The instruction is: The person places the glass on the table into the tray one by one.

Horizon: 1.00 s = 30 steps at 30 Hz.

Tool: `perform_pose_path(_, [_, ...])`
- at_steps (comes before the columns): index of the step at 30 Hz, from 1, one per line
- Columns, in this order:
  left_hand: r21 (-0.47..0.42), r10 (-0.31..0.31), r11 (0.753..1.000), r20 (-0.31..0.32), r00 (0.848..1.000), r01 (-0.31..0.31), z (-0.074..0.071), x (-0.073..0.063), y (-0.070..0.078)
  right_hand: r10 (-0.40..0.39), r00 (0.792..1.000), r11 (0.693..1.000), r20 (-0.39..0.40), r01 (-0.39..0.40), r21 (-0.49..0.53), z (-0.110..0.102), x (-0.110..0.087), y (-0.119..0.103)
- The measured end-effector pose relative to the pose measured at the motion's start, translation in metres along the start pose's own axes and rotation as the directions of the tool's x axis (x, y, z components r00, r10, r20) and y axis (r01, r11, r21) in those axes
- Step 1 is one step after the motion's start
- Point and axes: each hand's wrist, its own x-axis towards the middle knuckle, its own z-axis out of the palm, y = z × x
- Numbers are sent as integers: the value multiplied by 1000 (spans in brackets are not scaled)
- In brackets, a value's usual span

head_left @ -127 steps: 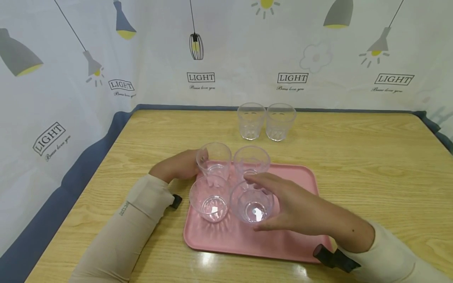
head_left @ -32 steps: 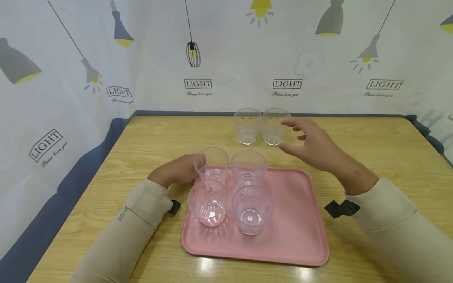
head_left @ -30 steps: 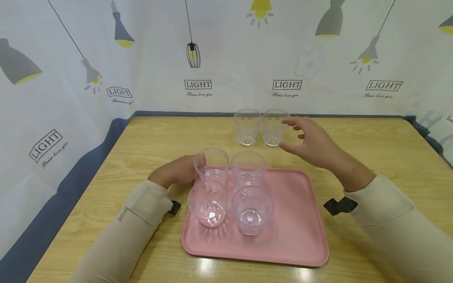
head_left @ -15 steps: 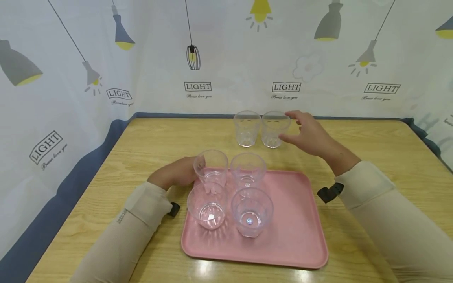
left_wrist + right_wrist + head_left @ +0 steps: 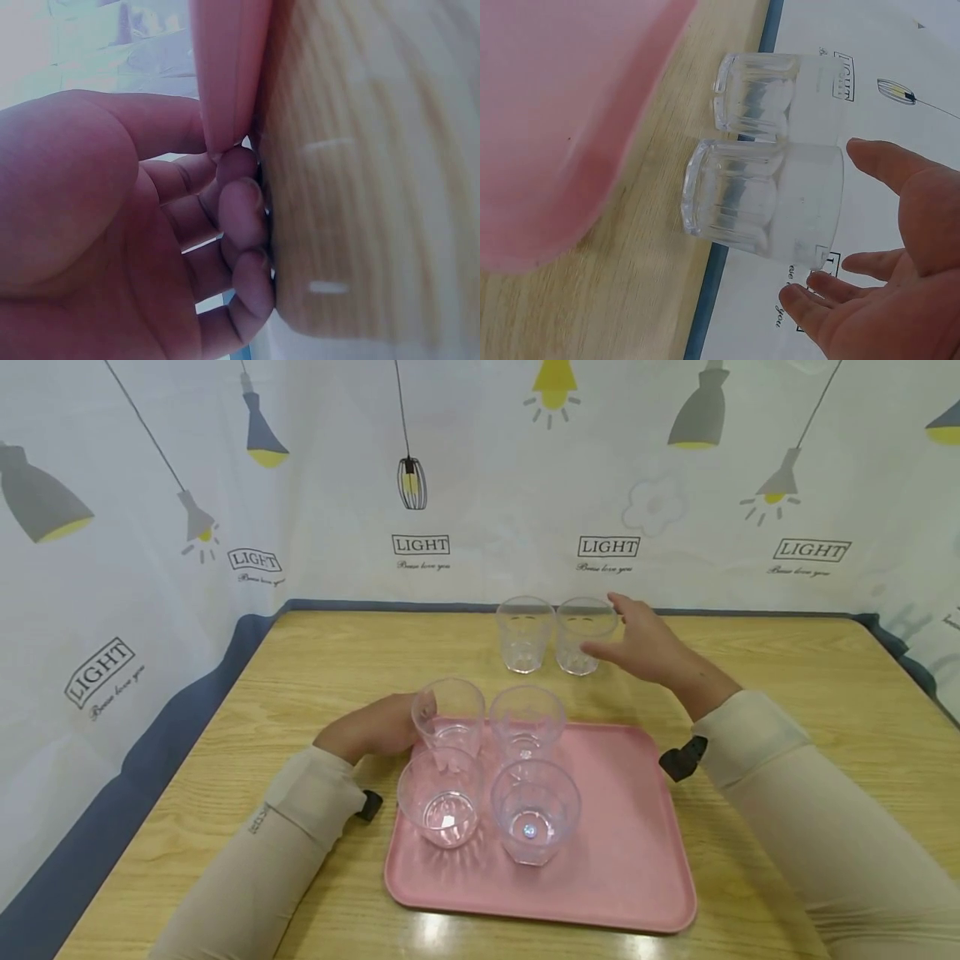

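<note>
Over the last second we see the right hand (image 5: pixel 645 642) move in around the right cup (image 5: pixel 573 628) of the far pair: its thumb now crosses the front, while the fingers reach past the rim. The left hand (image 5: pixel 378 724) and the four cups (image 5: pixel 536 814) on the tray (image 5: pixel 630 835) look unmoved. We read this as lining up a grasp not yet made, for the right hand is spread and the right cup stands upright on the tabletop (image 5: pixel 300 677) behind the tray, close beside the left cup (image 5: pixel 523 637).

The right wrist view gives us what the head view cannot: a thin gap between thumb and rim, though whether any fingertip touches the cup we cannot tell. The left wrist view shows us the left hand pinching the tray's edge, fingertips curled down by the tabletop, a grip mostly hidden in the head view. Only the head view gives us all six cups.
</note>
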Motion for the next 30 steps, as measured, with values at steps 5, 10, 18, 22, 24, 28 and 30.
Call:
perform_pose_path(5, [-6,-9,1000,2,1000,9,1,0,0,42,999,999,26,-42,4,0,5,2])
perform_pose_path(10, [-8,-13,1000,3,1000,13,0,-1,1,86,995,996,47,-87,20,-1,11,6])
perform_pose_path(18, [18,-3,1000,3,1000,3,0,1,-1,103,993,994,53,-106,41,1,13,8])
perform_pose_path(22, [21,8,1000,1,1000,-8,-1,0,-1,95,994,994,54,-98,51,4,14,8])
perform_pose_path(24, [32,15,999,-4,1000,-15,-1,-1,-1,92,994,994,54,-95,54,5,15,8])
perform_pose_path(28, [51,19,999,-4,1000,-19,-1,0,0,93,994,994,52,-96,59,6,16,8])
perform_pose_path(30, [53,21,998,-6,1000,-20,-2,0,0,96,994,993,54,-99,62,6,16,8])
